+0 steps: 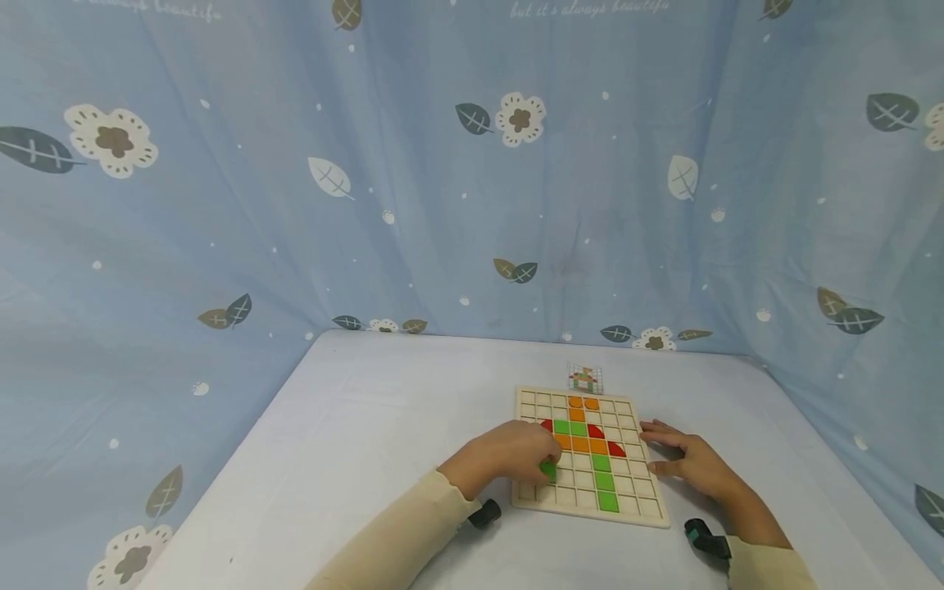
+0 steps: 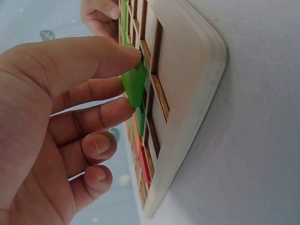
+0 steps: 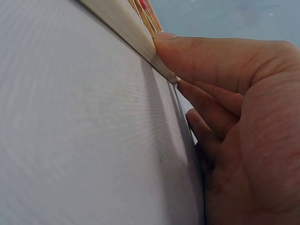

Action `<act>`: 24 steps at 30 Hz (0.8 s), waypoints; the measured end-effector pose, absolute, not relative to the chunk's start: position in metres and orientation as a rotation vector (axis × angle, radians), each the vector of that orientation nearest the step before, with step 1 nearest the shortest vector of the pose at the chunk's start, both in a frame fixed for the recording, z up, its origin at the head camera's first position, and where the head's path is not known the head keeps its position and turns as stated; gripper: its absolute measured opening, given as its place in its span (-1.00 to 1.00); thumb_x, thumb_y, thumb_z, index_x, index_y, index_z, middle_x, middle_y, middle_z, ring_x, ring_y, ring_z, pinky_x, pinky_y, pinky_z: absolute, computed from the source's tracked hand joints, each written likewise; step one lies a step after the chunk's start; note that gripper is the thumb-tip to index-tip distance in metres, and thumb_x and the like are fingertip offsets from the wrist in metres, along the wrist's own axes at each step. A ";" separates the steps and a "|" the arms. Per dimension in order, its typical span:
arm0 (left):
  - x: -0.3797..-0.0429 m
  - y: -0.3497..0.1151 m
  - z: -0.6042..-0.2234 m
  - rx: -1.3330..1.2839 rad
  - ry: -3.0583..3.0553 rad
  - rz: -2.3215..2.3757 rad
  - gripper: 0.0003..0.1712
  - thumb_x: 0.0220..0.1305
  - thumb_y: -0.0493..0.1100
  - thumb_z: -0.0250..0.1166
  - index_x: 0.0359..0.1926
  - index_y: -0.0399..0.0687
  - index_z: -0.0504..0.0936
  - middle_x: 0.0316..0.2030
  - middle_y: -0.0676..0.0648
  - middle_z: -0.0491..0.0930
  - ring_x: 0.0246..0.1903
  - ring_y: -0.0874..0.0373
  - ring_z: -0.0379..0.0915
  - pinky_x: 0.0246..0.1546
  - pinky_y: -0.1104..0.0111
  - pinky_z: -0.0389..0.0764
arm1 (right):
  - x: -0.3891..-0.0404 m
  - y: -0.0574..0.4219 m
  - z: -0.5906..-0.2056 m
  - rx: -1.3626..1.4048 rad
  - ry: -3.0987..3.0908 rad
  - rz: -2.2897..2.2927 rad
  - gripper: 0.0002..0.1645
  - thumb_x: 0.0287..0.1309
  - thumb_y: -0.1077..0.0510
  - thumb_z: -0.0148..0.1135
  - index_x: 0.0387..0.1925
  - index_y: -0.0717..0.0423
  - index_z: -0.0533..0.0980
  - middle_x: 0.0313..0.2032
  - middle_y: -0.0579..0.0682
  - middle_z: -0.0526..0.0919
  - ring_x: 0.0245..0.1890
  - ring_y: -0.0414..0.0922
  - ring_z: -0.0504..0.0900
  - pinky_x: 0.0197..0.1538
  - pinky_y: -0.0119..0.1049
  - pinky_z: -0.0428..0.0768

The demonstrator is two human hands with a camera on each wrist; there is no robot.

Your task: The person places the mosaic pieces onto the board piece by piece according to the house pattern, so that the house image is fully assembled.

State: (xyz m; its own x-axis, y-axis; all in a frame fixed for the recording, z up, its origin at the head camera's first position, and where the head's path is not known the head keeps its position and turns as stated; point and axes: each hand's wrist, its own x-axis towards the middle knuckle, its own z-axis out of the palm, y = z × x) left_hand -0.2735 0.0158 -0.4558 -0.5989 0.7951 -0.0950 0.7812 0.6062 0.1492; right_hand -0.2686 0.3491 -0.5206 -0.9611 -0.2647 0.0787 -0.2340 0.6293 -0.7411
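My left hand (image 1: 516, 451) pinches a green square tile (image 2: 134, 83) between thumb and fingertips, tilted against the lower left cells of a wooden grid board (image 1: 560, 511). Orange, green and red tiles fill other cells, among them a green tile (image 1: 607, 501) low on the right, an orange tile (image 1: 580, 445) in the middle row and a red tile (image 1: 616, 449) at that row's right end. At the board's right edge, my right hand (image 1: 693, 465) rests with its fingers extended; its thumb touches the side, as the right wrist view shows.
A small card (image 1: 585, 378) with a coloured grid picture lies just beyond the board's far edge. White cloth (image 1: 369, 426) covers the table. Behind hangs a blue curtain (image 1: 428, 205) with leaves and flowers. Dark wrist devices (image 1: 484, 514) sit at both cuffs.
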 end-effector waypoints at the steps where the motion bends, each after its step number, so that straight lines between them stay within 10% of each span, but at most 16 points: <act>1: -0.273 0.016 -0.456 1.328 2.678 0.135 -0.87 0.12 -0.10 0.43 -0.42 0.14 0.59 -0.59 0.21 0.39 -0.56 0.33 0.26 -0.49 0.47 0.30 | -0.269 0.349 -0.521 -0.429 2.801 -1.269 -0.27 -0.12 0.10 0.51 0.13 0.29 0.53 0.32 0.26 0.32 0.37 0.36 0.03 0.23 0.39 0.01; 24: -0.275 0.014 -0.460 1.340 2.680 0.140 -0.88 0.11 -0.10 0.43 -0.39 0.15 0.61 -0.59 0.21 0.40 -0.54 0.34 0.28 -0.48 0.48 0.32 | -0.267 0.348 -0.520 -0.425 2.807 -1.259 -0.27 -0.12 0.09 0.51 0.14 0.27 0.53 0.32 0.26 0.32 0.37 0.36 0.04 0.22 0.41 0.01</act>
State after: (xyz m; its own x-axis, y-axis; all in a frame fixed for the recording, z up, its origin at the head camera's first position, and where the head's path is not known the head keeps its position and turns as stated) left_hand -0.2752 0.0138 -0.4596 -0.5927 0.8010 -0.0847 0.7878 0.5984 0.1460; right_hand -0.2673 0.3483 -0.5203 -0.9620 -0.2616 0.0787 -0.2327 0.6340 -0.7375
